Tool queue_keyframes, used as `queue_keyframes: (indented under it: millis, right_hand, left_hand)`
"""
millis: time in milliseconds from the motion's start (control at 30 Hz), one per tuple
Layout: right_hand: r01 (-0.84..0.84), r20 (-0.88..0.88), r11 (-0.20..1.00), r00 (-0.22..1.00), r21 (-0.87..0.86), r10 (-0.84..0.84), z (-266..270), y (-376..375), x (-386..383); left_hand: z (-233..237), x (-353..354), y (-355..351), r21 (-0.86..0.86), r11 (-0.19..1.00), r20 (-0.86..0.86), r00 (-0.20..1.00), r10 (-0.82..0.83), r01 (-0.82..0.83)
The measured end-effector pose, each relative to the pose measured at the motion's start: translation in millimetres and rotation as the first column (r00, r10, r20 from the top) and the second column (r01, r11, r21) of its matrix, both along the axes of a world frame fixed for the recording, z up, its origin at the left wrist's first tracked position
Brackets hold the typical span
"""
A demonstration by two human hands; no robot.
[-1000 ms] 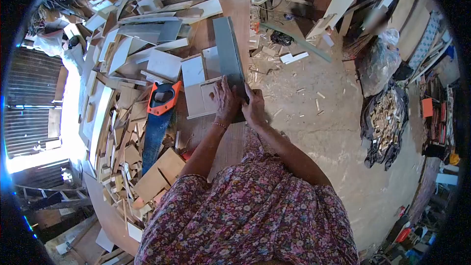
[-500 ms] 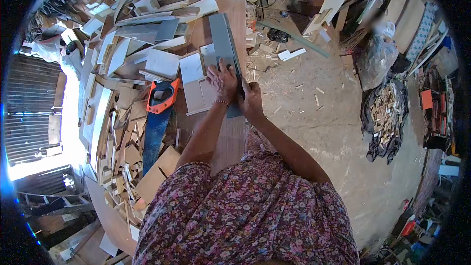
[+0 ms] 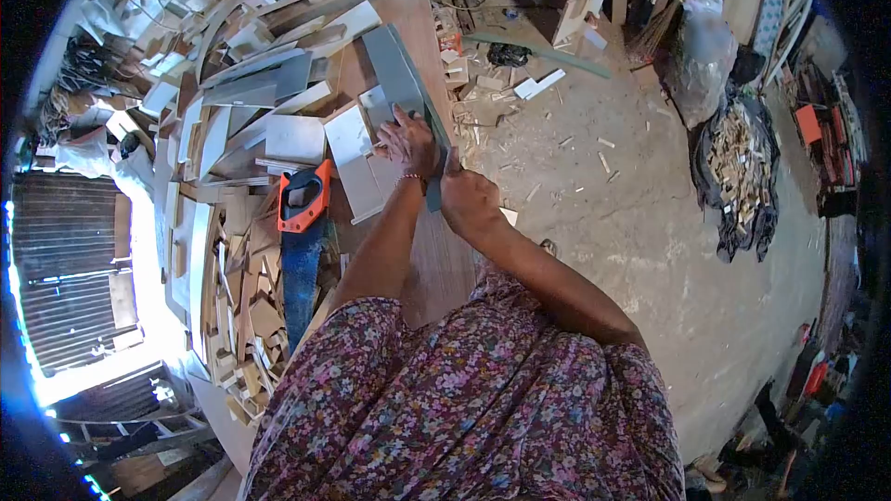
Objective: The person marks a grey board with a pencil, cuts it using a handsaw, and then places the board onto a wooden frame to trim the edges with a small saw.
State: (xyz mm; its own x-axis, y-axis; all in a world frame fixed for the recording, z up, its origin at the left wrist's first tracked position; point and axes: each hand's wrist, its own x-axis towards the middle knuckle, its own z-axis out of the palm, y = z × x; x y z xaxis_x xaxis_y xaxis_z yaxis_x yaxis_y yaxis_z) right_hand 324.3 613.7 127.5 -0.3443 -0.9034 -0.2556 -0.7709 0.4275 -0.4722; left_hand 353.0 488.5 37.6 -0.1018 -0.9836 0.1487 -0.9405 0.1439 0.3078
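A long grey board [image 3: 394,65] lies lengthwise near the right edge of the workbench [image 3: 436,264]. My left hand [image 3: 406,144] rests on top of it, fingers apart and pressing down. At the board's near right edge my right hand [image 3: 471,199] is closed, its thumb up against the edge. What its fingers hold is hidden. Pale flat boards [image 3: 351,139] lie partly beside and under the grey one. To the left is a handsaw [image 3: 304,199] with an orange and black handle and a bluish blade.
Wood offcuts [image 3: 264,315] are heaped on the bench's left side, with more planks [image 3: 269,83] at the back. Wood chips [image 3: 603,162] litter the floor at right. A dark sack of wood scraps [image 3: 738,162] stands there, beside a clear plastic bag [image 3: 701,65].
My right hand has come slightly nearer and away from the board's side, its back now turned up. My left hand stays on the board. The view has turned slightly.
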Motion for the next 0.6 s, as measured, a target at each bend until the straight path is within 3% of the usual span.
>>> queue_keyframes:
  millis: [100, 233, 433, 533, 600]
  right_hand:
    - [-0.091, -0.026, 0.991, 0.995, 0.097, 0.094, 30, 16, -4]
    - [-0.050, -0.099, 0.998, 0.994, 0.043, 0.054, 32, 12, -4]
    - [0.003, -0.148, 0.995, 0.989, -0.098, -0.018, -24, -34, -15]
    - [-0.006, -0.170, 0.995, 0.985, -0.104, -0.011, -41, -50, -20]
    - [-0.088, -0.209, 0.996, 0.975, -0.032, 0.079, -45, -55, -18]
  left_hand:
    - [3, 2, 0, 0.024, 0.999, -0.035, 0.999, -0.032, 0.033]
    - [10, 1, 5, 0.036, 0.998, -0.002, 0.999, -0.044, 0.044]
    - [10, -1, 1, 0.051, 0.998, -0.018, 0.999, -0.042, 0.043]
    - [4, 1, -2, 0.057, 0.998, 0.005, 1.000, -0.015, 0.014]
    - [-4, 1, -5, -0.011, 1.000, 0.012, 1.000, -0.002, 0.002]
